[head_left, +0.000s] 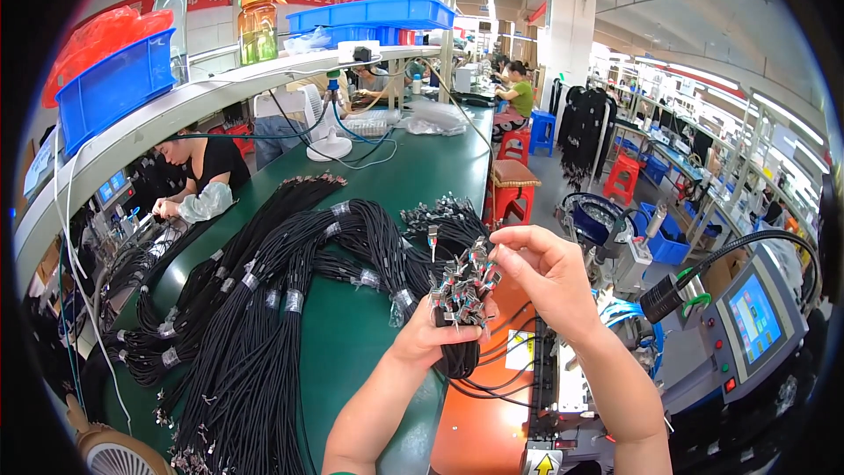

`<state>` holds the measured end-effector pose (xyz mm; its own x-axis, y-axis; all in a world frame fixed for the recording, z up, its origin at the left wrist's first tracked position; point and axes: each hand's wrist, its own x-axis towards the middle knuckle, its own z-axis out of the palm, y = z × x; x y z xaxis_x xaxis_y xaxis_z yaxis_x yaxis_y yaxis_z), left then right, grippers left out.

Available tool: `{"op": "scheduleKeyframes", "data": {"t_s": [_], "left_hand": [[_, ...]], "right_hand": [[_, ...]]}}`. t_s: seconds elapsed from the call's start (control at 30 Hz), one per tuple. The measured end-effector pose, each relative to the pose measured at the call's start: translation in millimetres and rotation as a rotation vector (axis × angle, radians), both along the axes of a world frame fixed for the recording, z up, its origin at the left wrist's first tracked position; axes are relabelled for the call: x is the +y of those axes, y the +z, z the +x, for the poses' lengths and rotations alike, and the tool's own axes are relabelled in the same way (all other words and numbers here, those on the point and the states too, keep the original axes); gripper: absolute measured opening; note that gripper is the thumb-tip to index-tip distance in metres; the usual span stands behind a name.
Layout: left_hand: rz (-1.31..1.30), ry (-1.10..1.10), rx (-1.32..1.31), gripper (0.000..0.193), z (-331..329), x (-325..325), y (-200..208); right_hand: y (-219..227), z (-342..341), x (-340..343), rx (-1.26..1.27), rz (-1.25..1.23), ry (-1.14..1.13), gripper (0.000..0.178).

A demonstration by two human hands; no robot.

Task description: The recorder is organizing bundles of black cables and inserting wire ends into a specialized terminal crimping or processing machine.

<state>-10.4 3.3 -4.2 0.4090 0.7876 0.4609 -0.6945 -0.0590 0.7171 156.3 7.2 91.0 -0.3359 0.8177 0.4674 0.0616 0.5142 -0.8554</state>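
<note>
- Left hand point(420, 336): curled firmly around a black cable bundle point(461, 359), metal connectors point(462, 290) uppermost, above the orange worktop point(483, 413).
- Right hand point(552, 280): thumb and forefinger nearly together at the connectors; cannot tell whether gripping.

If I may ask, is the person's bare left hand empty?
No, the bare left hand is wrapped around a bundle of black cables with silvery metal connectors.

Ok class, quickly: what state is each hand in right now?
Left hand: closed, holding a bundle of black cables.
Right hand: at the connector ends; whether it grips one cannot be told.
</note>
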Motion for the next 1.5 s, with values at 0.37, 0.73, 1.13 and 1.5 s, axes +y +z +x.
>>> {"op": "scheduleKeyframes", "data": {"t_s": [0.37, 0.73, 1.13, 1.5], "left_hand": [[-0.002, 0.021, 0.002, 0.049, 3, -2, 1], [-0.083, 0.179, 0.016, 0.028, 12, -5, 10], [-0.133, 0.148, 0.028, 0.034, 14, -4, 4], [-0.158, 0.201, -0.014, 0.028, 15, -8, 11]], "right_hand": [[-8, 4, -2, 0.002, 0.012, 0.004, 0.018], [-15, 6, -9, -0.061, 0.085, -0.023, 0.009], [-27, 6, -11, -0.002, -0.061, 0.023, 0.008], [-27, 5, -11, -0.032, 0.157, -0.075, 0.009]]}}
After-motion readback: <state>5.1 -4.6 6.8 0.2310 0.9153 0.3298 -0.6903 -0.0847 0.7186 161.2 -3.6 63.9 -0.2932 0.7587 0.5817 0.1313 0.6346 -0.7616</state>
